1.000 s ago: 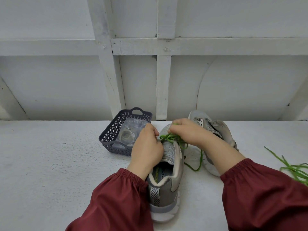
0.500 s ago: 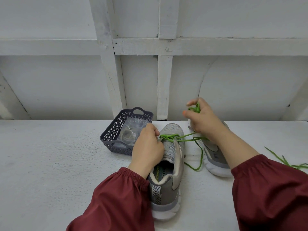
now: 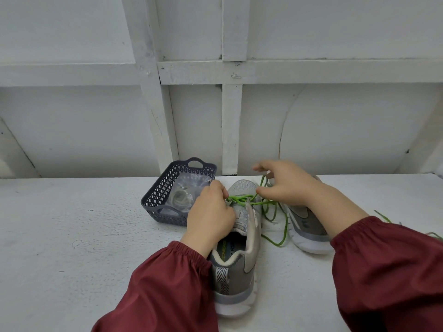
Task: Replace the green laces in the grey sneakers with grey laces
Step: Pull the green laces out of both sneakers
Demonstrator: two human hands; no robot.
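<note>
A grey sneaker [image 3: 239,267] stands heel toward me on the white table, its green lace [image 3: 242,198] still threaded near the toe. My left hand [image 3: 211,216] grips the shoe's upper at the eyelets, fingers curled. My right hand [image 3: 285,185] hovers just right of the toe and pinches the green lace, whose loose length [image 3: 279,226] loops down between the shoes. The second grey sneaker [image 3: 306,226] lies behind my right wrist, mostly hidden. A clear bag with grey laces [image 3: 184,195] lies in the basket.
A dark grey plastic basket [image 3: 155,200] sits left of the shoes near the wall. Another green lace [image 3: 386,218] lies on the table at the far right, partly behind my red sleeve. A white panelled wall [image 3: 230,116] closes the back.
My right hand rose with the green lace pulled up to the right, then came back down toward the shoe's toe. More lace now lies loose between the shoes. My left hand stayed put.
</note>
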